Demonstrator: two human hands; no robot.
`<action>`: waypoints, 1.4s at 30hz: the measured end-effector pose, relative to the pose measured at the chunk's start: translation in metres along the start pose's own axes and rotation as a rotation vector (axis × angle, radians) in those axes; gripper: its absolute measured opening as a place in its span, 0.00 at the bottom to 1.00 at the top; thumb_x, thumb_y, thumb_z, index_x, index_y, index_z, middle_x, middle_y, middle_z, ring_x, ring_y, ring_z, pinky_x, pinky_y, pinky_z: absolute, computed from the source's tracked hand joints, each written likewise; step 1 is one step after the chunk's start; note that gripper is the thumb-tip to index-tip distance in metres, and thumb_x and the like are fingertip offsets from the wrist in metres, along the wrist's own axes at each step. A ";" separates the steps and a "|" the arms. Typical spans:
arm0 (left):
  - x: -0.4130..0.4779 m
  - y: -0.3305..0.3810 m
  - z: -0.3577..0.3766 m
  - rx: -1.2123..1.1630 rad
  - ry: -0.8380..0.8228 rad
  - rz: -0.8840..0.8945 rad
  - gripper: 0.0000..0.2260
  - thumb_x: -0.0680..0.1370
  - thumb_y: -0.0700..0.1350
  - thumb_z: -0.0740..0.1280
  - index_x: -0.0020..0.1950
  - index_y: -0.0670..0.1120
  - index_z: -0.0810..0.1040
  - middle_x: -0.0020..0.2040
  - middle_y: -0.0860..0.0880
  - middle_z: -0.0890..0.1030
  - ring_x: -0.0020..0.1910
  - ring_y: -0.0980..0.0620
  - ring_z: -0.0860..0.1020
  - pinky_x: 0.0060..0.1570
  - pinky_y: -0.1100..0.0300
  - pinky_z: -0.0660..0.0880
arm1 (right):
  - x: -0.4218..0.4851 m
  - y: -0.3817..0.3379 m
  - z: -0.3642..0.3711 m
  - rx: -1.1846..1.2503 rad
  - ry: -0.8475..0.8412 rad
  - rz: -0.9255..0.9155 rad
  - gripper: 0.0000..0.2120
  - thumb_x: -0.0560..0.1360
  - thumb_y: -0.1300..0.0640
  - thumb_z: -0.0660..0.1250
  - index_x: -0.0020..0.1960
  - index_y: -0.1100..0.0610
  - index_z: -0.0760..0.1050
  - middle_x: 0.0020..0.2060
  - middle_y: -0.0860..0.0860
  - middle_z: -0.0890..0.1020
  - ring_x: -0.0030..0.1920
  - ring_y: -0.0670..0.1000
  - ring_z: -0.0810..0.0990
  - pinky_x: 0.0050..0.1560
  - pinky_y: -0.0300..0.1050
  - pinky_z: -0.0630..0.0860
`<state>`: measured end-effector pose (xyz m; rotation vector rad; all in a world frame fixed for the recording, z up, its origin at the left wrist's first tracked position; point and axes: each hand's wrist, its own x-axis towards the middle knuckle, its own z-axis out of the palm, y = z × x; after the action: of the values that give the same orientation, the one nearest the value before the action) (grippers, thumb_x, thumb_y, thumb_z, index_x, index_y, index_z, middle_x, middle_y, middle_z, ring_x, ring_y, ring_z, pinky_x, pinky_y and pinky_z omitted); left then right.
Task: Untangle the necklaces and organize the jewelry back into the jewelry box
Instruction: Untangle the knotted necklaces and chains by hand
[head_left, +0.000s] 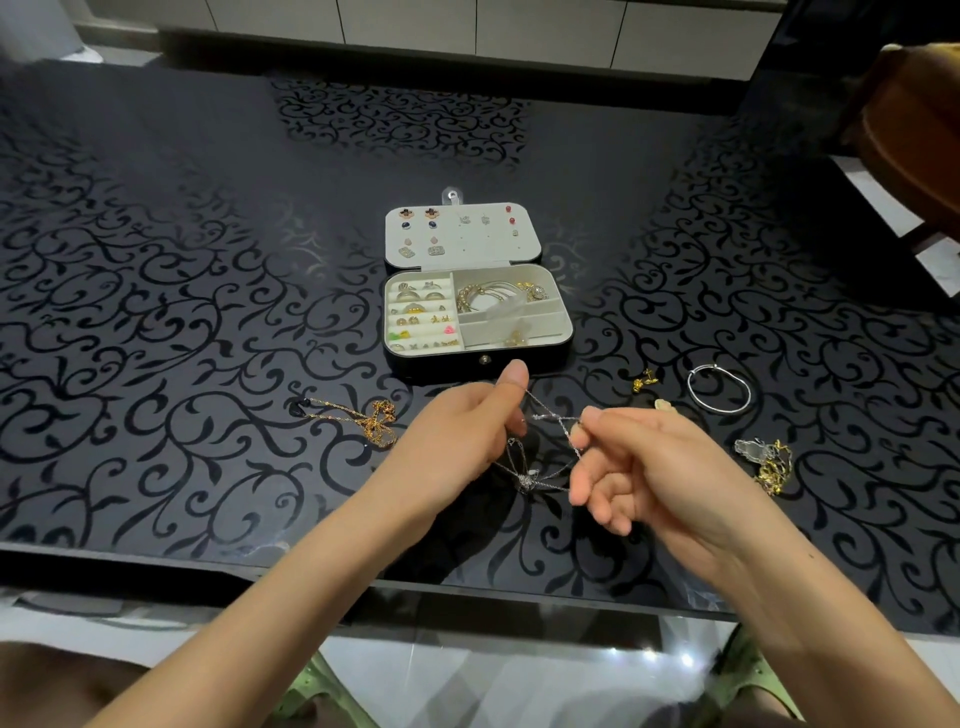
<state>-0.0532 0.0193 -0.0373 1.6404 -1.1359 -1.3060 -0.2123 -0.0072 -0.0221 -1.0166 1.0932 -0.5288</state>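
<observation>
**Silver chain held between both hands, box open behind**

We record the left hand (462, 431) with its grip pinched narrow on the silver necklace (524, 467), thumb pressed against the forefinger near the top of the chain. The right hand (644, 467) pinches another strand of the same chain between thumb and forefinger, its other fingers curled loosely. The chain runs taut between the two grips and hangs below them in crossed loops to a small knot or pendant just above the worktop (208, 208); we cannot tell which.

Just behind the hands the jewelry box (478, 358) stands open, lid laid flat away from us with earrings pinned to it. Its left compartments hold rings and studs; the right ones hold bracelets.

On the worktop left of the hands lies a gold necklace (374, 423), bunched up. To the right we note a gold earring pair (644, 380), a silver bangle (719, 389), and nearer us a gold tangle (774, 467) beside a clear piece.
</observation>
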 end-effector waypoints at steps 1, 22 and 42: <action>0.000 0.000 0.000 0.011 0.009 0.007 0.24 0.77 0.62 0.54 0.38 0.44 0.74 0.20 0.56 0.63 0.21 0.58 0.61 0.30 0.61 0.59 | 0.000 0.000 0.001 0.002 0.004 0.004 0.12 0.79 0.56 0.59 0.39 0.59 0.71 0.24 0.58 0.78 0.18 0.49 0.70 0.18 0.34 0.63; -0.004 0.003 -0.005 -0.024 0.031 0.010 0.11 0.80 0.52 0.58 0.52 0.49 0.78 0.22 0.57 0.62 0.22 0.58 0.60 0.27 0.62 0.57 | -0.009 0.003 -0.002 -0.142 0.054 -0.353 0.04 0.73 0.64 0.68 0.44 0.60 0.72 0.37 0.57 0.84 0.29 0.51 0.80 0.24 0.39 0.71; -0.005 0.011 0.002 -0.249 -0.145 -0.153 0.28 0.81 0.55 0.54 0.26 0.43 0.75 0.21 0.52 0.57 0.19 0.56 0.54 0.21 0.66 0.53 | -0.014 0.002 -0.002 -0.231 0.145 -0.408 0.03 0.74 0.65 0.67 0.43 0.59 0.74 0.40 0.58 0.83 0.37 0.53 0.80 0.35 0.44 0.76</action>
<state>-0.0580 0.0202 -0.0259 1.4909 -0.9015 -1.6169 -0.2197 0.0039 -0.0172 -1.4358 1.0950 -0.8283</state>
